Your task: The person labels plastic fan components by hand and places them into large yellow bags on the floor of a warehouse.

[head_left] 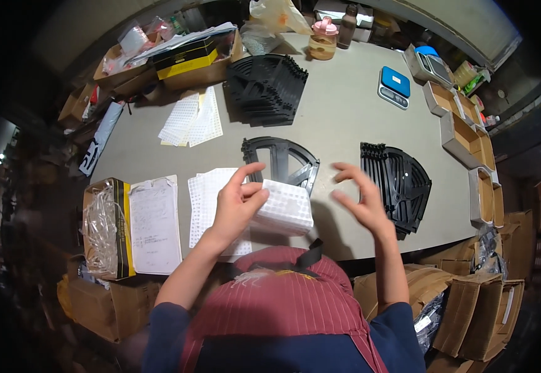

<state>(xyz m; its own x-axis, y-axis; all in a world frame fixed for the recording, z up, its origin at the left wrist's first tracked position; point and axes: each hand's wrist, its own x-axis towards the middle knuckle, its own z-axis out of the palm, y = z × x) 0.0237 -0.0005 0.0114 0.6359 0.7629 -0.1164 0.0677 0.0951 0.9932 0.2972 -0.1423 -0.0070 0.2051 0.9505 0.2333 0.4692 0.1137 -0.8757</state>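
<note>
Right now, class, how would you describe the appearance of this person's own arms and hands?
The left hand and right hand are ungloved, with no watch or bracelet visible. Short navy-blue fabric sleeves leave the forearms bare.

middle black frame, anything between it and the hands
The sheet in the left hand hides part of the near side of the black frame. Nothing visible stands between the open right hand and the black frame's right edge.

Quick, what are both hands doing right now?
Left hand: closed, pinching a white label sheet.
Right hand: open, holding nothing that I can see.
</note>
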